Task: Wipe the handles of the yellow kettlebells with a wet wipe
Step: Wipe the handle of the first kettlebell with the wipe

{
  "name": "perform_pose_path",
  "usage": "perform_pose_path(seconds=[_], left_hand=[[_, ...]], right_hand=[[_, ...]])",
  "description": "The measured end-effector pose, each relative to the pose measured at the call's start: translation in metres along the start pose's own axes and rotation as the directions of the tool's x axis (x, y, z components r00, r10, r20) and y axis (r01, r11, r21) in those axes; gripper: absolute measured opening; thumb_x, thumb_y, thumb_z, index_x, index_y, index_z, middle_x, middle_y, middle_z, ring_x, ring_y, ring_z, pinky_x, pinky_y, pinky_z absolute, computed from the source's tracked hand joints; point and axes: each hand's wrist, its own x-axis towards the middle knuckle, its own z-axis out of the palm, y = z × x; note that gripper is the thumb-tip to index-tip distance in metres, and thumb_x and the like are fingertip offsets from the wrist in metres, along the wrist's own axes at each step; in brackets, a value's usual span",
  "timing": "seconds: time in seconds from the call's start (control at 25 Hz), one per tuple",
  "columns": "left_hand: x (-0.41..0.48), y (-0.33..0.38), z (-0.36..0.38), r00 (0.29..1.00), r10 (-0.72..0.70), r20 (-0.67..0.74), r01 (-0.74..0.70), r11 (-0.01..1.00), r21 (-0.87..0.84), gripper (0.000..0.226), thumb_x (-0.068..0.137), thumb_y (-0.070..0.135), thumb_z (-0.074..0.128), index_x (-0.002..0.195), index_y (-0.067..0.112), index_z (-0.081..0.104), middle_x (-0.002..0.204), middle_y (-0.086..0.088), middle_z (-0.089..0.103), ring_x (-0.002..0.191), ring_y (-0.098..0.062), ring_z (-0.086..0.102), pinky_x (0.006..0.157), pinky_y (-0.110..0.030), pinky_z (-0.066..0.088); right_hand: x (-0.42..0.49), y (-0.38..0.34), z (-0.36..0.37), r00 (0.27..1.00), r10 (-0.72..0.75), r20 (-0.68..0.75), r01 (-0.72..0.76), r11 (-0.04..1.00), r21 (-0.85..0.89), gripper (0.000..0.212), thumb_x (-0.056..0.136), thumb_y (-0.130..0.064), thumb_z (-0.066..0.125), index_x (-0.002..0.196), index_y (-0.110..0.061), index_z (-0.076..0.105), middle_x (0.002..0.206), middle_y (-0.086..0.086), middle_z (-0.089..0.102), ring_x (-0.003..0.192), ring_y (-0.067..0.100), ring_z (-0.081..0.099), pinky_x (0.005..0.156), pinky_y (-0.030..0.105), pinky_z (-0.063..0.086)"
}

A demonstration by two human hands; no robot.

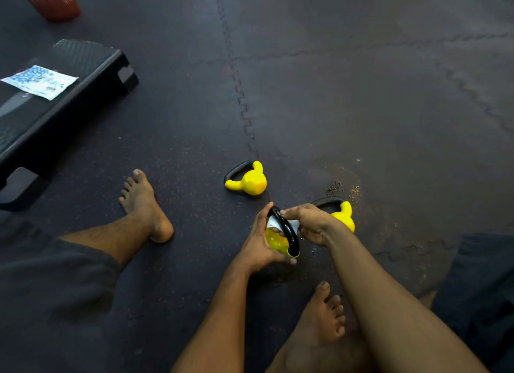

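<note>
A kettlebell [278, 240] is cupped steady at 6 o'clock by the left hand [257, 243] so its black handle [286, 229] can be rubbed with the wipe [281, 223] pinched in the right hand [308, 223].

A: Dim overall, dark rubber floor [361, 94] swallowing most light.

B: A soft sheen lies on it far right; the yellow kettlebell [251, 181] glares slightly.

A: Edges bend, wide-angle. Near corners look smeared and soft; shadows are faint.
</note>
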Motion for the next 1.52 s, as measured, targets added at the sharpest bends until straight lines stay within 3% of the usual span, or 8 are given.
perform_pose_path(seconds=[0.12, 0.32, 0.52, 0.68, 1.12, 1.2, 1.36, 1.52], left_hand=[[0.0, 0.002, -0.005, 0.999, -0.044, 0.023, 0.045, 0.999, -0.029, 0.136, 0.04, 0.04, 0.097, 0.147, 0.052, 0.014, 0.154, 0.014, 0.031, 0.137, -0.006, 0.04, 0.112, -0.04, 0.04], [-0.006, 0.009, 0.002, 0.998, -0.045, -0.039, 0.045, 0.999, 0.004, 0.133, 0.042, 0.04, 0.095, 0.147, 0.051, 0.015, 0.153, 0.015, 0.032, 0.135, -0.005, 0.037, 0.111, -0.034, 0.038], [-0.007, 0.01, -0.001, 0.995, -0.065, -0.071, 0.066, 0.998, 0.011, 0.132, 0.039, 0.043, 0.095, 0.144, 0.055, 0.016, 0.151, 0.014, 0.038, 0.133, -0.008, 0.043, 0.109, -0.039, 0.042], [-0.009, 0.011, -0.001, 0.993, -0.069, -0.096, 0.071, 0.997, 0.018, 0.129, 0.037, 0.044, 0.095, 0.142, 0.057, 0.02, 0.146, 0.016, 0.043, 0.13, -0.007, 0.046, 0.107, -0.039, 0.045], [-0.008, 0.011, -0.003, 0.997, -0.073, -0.039, 0.074, 0.997, 0.03, 0.127, 0.04, 0.042, 0.094, 0.142, 0.056, 0.019, 0.147, 0.015, 0.042, 0.128, -0.007, 0.046, 0.105, -0.034, 0.044], [-0.002, 0.009, -0.009, 0.997, -0.076, 0.005, 0.076, 0.997, -0.024, 0.11, 0.051, 0.04, 0.09, 0.141, 0.054, 0.027, 0.144, 0.014, 0.044, 0.127, -0.007, 0.046, 0.105, -0.031, 0.042], [0.013, 0.017, -0.019, 0.988, -0.111, -0.108, 0.102, 0.991, -0.09, 0.028, 0.09, 0.037, 0.058, 0.115, 0.05, 0.055, 0.124, 0.008, 0.061, 0.118, -0.012, 0.056, 0.093, -0.024, 0.041], [0.021, 0.029, -0.016, 0.972, -0.054, -0.227, 0.055, 0.998, -0.003, 0.013, 0.098, 0.026, 0.052, 0.107, 0.024, 0.061, 0.1, 0.003, 0.068, 0.094, -0.012, 0.063, 0.078, -0.022, 0.042]], right_hand=[[-0.002, 0.0, 0.001, 0.999, 0.024, -0.046, -0.023, 1.0, 0.022, 0.022, 0.093, -0.011, 0.061, 0.103, 0.009, 0.065, 0.097, 0.026, 0.069, 0.079, 0.031, 0.07, 0.06, 0.034, 0.06], [0.003, 0.005, -0.004, 0.999, -0.034, 0.02, 0.034, 0.999, 0.017, 0.024, 0.093, -0.005, 0.057, 0.11, 0.01, 0.065, 0.099, 0.024, 0.069, 0.086, 0.031, 0.067, 0.093, 0.046, 0.053], [-0.003, 0.005, 0.0, 0.999, -0.034, -0.025, 0.035, 0.999, 0.035, 0.021, 0.091, -0.007, 0.062, 0.1, 0.012, 0.066, 0.084, 0.024, 0.07, 0.067, 0.025, 0.071, 0.066, 0.035, 0.06], [-0.002, 0.007, 0.001, 0.994, -0.105, 0.018, 0.105, 0.994, -0.01, 0.022, 0.093, -0.007, 0.059, 0.108, 0.007, 0.067, 0.09, 0.019, 0.071, 0.075, 0.024, 0.069, 0.075, 0.035, 0.058], [-0.008, 0.008, 0.0, 0.994, -0.102, 0.037, 0.102, 0.995, -0.008, 0.022, 0.094, -0.009, 0.058, 0.105, 0.008, 0.067, 0.084, 0.019, 0.072, 0.072, 0.023, 0.07, 0.067, 0.03, 0.059], [-0.005, 0.009, 0.0, 0.993, -0.113, -0.043, 0.112, 0.993, -0.025, 0.021, 0.091, -0.012, 0.064, 0.1, 0.007, 0.067, 0.086, 0.023, 0.071, 0.07, 0.026, 0.068, 0.067, 0.034, 0.057], [-0.006, 0.01, 0.001, 0.946, -0.25, -0.209, 0.214, 0.96, -0.179, 0.014, 0.088, -0.013, 0.068, 0.089, 0.0, 0.067, 0.072, 0.015, 0.069, 0.054, 0.015, 0.065, 0.055, 0.024, 0.053], [-0.01, 0.013, -0.003, 0.94, -0.306, -0.154, 0.258, 0.929, -0.267, 0.017, 0.094, -0.016, 0.062, 0.098, -0.001, 0.07, 0.075, 0.016, 0.07, 0.06, 0.02, 0.062, 0.052, 0.024, 0.051]])
